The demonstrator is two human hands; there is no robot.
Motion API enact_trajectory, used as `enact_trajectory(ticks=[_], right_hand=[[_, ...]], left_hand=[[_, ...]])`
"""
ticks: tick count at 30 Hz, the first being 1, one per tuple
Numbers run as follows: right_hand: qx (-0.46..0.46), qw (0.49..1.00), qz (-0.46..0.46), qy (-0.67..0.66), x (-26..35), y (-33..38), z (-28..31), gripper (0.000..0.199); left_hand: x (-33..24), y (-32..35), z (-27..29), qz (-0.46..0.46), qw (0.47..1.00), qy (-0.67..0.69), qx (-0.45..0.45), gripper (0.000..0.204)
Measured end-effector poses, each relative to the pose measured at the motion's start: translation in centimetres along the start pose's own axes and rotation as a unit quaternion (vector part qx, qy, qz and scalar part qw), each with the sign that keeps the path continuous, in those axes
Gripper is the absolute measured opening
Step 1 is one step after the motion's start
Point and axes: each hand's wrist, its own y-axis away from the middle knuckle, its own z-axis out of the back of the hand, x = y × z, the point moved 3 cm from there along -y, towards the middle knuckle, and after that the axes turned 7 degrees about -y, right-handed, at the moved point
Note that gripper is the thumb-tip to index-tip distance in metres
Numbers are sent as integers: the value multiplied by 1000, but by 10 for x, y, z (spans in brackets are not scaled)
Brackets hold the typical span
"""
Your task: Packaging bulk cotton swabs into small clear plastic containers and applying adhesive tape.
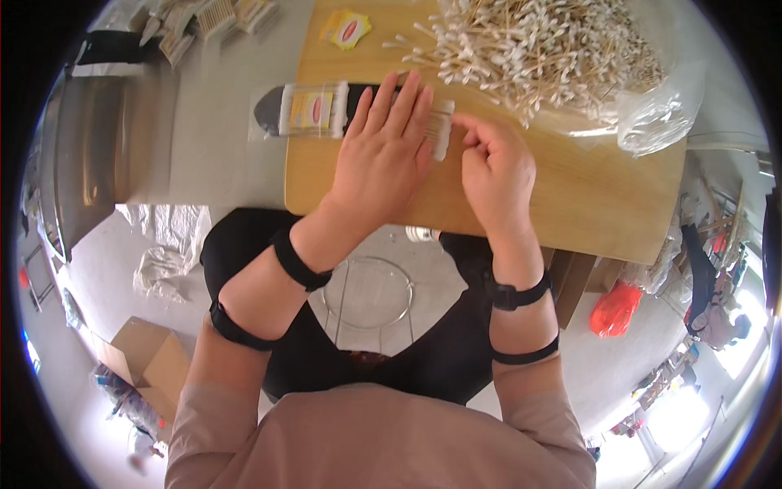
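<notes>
Pink sleeves and two bare forearms, each ringed by black bands, came up from the lower edge toward a small wooden table (570, 204). On its near left part lay a flat clear packet of cotton swabs (436, 130), white tips lined up along its edge and pale sticks showing through the film. The left hand (383, 159) lay flat on it, fingers spread and pressing, gripping nothing. The right hand (495, 171) was curled, its thumb and forefinger pinching the packet's right end. Just left of them a second packet (314, 108) with a yellow and red label lay across the table's edge. A loose heap of swabs (538, 49) sat on clear plastic at the far side.
</notes>
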Motion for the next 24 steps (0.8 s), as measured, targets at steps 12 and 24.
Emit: enact_trajectory(ticks=[12, 24], right_hand=[[15, 999, -47, -19, 7, 6, 6, 36], [17, 999, -31, -2, 4, 2, 3, 37]], left_hand=[[-5, 7, 7, -4, 1000, -4, -10, 57], [-2, 4, 3, -8, 1000, -6, -17, 61]])
